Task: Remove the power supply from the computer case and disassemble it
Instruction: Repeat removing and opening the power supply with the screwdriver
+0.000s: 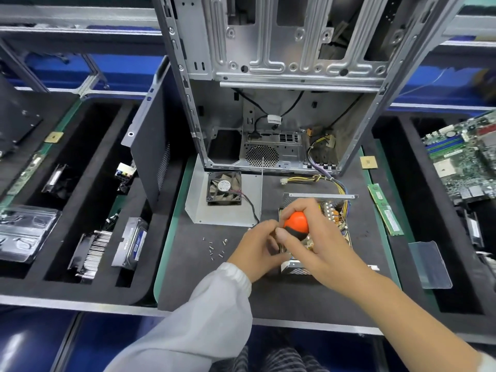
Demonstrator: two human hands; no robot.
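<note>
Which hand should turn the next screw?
Probably the right hand: it grips the screwdriver over the open power supply. The left hand only steadies near the shaft.

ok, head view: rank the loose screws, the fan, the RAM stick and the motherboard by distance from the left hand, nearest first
1. Loose screws: on the mat just left of the left hand.
2. Fan: up and left, on the metal cover plate.
3. RAM stick: right, past the power supply.
4. Motherboard: far right, in the foam tray.
</note>
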